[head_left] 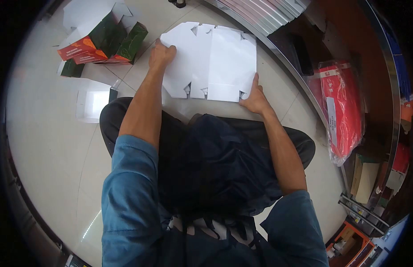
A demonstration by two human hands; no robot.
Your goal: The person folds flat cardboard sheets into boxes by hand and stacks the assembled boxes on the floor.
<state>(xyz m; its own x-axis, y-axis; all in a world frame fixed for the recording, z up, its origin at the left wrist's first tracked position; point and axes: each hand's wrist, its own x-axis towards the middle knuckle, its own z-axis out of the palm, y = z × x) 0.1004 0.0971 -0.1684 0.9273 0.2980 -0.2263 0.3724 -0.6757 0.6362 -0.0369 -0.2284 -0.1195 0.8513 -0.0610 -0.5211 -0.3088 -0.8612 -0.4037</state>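
Note:
A stack of flat white die-cut cardboard sheets [231, 58], with notches along its edges, lies on the tiled floor in front of my crossed legs. My left hand [163, 53] grips the stack's left edge, thumb on top and the other fingers mostly hidden at the side. At the lower right corner, my right hand [256, 97] holds the same stack, its fingers along the right edge and its thumb near the bottom notch.
Folded green and red boxes [104, 42] stand at the upper left, above an open white box [94, 103]. At the right, a shelf holds a plastic-wrapped red package [342, 107]. Flat pale sheets [264, 13] are stacked at the top.

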